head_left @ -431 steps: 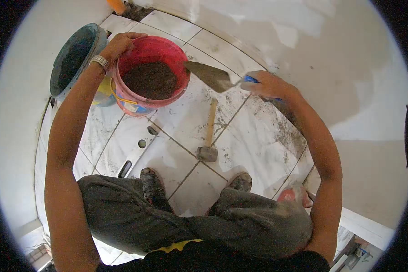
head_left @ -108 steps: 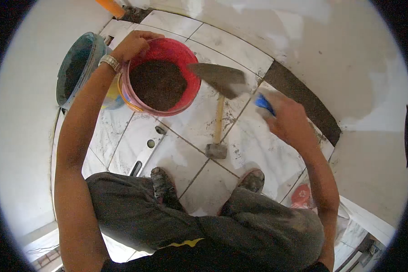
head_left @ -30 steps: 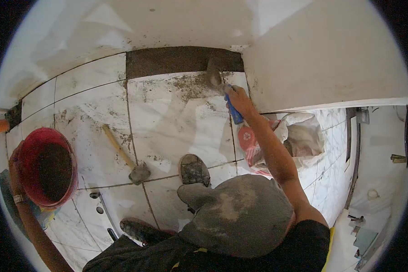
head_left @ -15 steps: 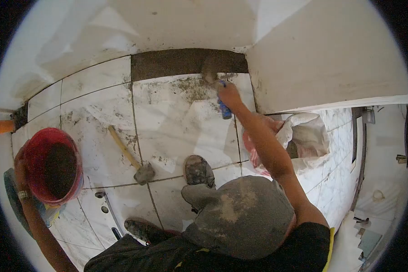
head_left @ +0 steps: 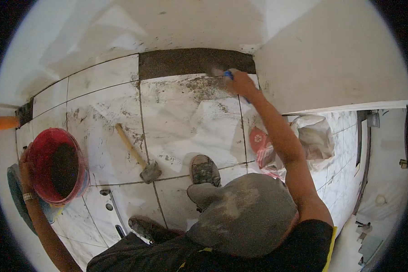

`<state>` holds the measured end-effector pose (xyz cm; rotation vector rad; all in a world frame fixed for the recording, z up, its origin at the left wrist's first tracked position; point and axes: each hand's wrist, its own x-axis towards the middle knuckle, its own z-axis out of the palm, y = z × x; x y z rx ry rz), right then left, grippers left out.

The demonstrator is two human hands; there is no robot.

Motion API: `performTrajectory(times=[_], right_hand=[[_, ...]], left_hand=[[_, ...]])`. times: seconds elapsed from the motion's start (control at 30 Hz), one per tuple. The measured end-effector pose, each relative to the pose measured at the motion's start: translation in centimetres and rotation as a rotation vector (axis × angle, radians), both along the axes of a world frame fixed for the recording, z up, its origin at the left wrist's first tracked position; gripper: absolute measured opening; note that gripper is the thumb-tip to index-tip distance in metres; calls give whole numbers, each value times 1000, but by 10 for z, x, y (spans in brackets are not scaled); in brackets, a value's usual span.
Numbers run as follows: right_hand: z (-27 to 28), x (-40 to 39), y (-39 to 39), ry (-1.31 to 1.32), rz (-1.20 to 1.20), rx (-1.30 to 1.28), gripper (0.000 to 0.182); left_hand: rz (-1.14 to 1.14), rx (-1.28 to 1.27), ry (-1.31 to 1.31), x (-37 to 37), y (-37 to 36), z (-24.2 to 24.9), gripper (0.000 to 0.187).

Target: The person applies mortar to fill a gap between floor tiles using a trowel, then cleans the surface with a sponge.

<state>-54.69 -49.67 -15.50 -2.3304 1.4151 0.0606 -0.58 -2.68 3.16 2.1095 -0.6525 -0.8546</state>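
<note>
My right hand [head_left: 242, 83] is closed around the blue handle of a trowel [head_left: 229, 74]. Its blade, blurred, lies at the front edge of a dark mortar strip [head_left: 172, 62] along the wall. Beside that strip is a mortar-smeared white floor tile [head_left: 186, 118]. At the far left, my left hand [head_left: 25, 170] grips the rim of a red bucket [head_left: 54, 132]. The bucket is tilted, and grey mortar [head_left: 64, 168] shows inside it.
A mallet [head_left: 133, 149] with a wooden handle lies on the tiles. A spirit level [head_left: 114, 211] rests near my shoes [head_left: 205, 171]. Right of my arm stands an open bag [head_left: 315, 136]. Walls border the floor at the back and right.
My right hand has moved up and slightly right with the trowel, whose handle now points differently. The whole view has shifted a little. My left hand stays on the bucket.
</note>
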Motion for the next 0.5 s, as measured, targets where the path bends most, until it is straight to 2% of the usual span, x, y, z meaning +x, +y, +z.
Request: performTrajectory(times=[0.07, 0.17, 0.27, 0.33, 0.37, 0.43, 0.5], right_hand=[[-13, -35, -12, 20, 23, -222, 39], [-29, -73, -23, 116, 2, -219, 41], [-49, -80, -20, -27, -259, -60, 40], [-56, -74, -16, -240, -464, 198, 40], [-44, -61, -4, -242, -452, 201, 40], [-6, -20, 27, -635, -646, 369, 36], [-75, -17, 3, -719, -669, 317, 34]], left_hand=[[5, -6, -6, 2, 3, -2, 61], [13, -11, -16, 6, 8, -4, 61], [13, -18, -25, 10, 11, -7, 61], [10, -23, -36, 14, 11, -8, 61], [10, -24, -42, 15, 11, -8, 61], [11, -23, -54, 16, 15, -7, 61], [8, -26, -67, 16, 18, -7, 61]])
